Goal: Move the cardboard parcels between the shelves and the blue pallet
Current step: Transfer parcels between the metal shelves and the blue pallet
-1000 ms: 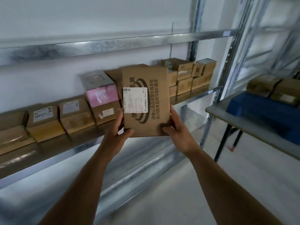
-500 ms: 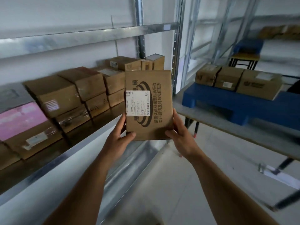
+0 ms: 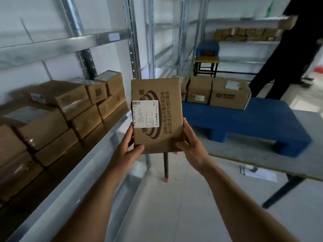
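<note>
Hands clamp the flat parcel (image 3: pixel 157 116) by its lower corners, left hand (image 3: pixel 125 152) and right hand (image 3: pixel 190 147) keeping it upright, probably bound for the blue pallet (image 3: pixel 253 119).

— What lies beyond the gripped parcel (image 3: pixel 157 116)?
— Just right of it, the blue pallet (image 3: pixel 258 123) on the grey table (image 3: pixel 305 165); its near top is bare, but three boxes (image 3: pixel 227 95) line its far edge.
— And to the left?
— Stacked cartons (image 3: pixel 73 112) fill the metal shelf (image 3: pixel 97 154), and a steel upright (image 3: pixel 134 49) rises just behind the parcel.
— Below the hands?
— Open floor, except for one table leg (image 3: pixel 166 165). Far right, a person in dark clothes (image 3: pixel 288 67) stands behind the pallet.
</note>
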